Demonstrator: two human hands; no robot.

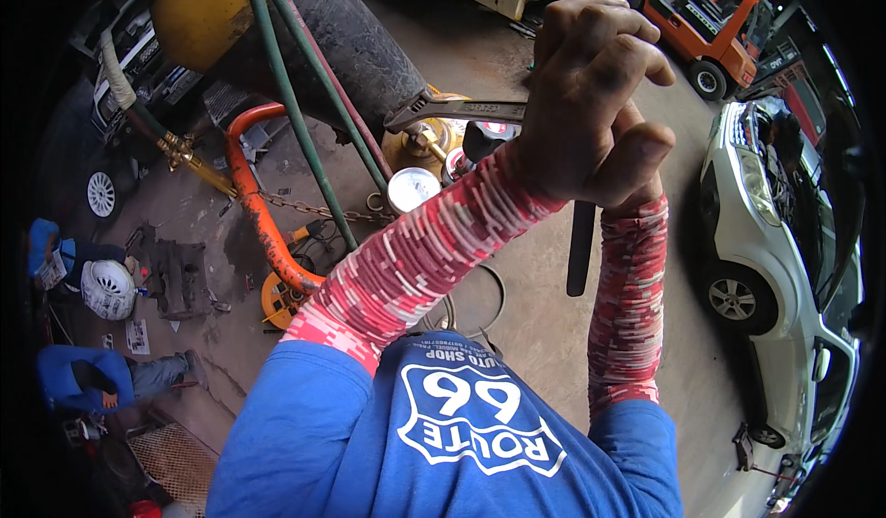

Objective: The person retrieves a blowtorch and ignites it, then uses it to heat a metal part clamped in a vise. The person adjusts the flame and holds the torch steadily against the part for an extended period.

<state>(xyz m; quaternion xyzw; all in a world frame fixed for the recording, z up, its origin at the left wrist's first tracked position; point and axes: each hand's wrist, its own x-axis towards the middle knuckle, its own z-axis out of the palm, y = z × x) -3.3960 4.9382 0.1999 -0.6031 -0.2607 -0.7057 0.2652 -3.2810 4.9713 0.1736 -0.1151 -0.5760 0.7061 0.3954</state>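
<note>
My left hand is raised, its fingers curled, and the handle of an adjustable wrench disappears behind it. The wrench's jaws reach left, close to a brass regulator; whether they touch it is unclear. A round white-faced gauge is just below. My right hand overlaps behind the left, so its fingers are hidden and its grip cannot be seen. From beneath the hands a flat black bar hangs down; what it belongs to is not visible. Red patterned sleeves cover both forearms.
A yellow and black cylinder leans at upper left, with green hoses crossing it. An orange tubular frame carries a chain. A white vehicle stands right, an orange forklift behind. People in blue are at left.
</note>
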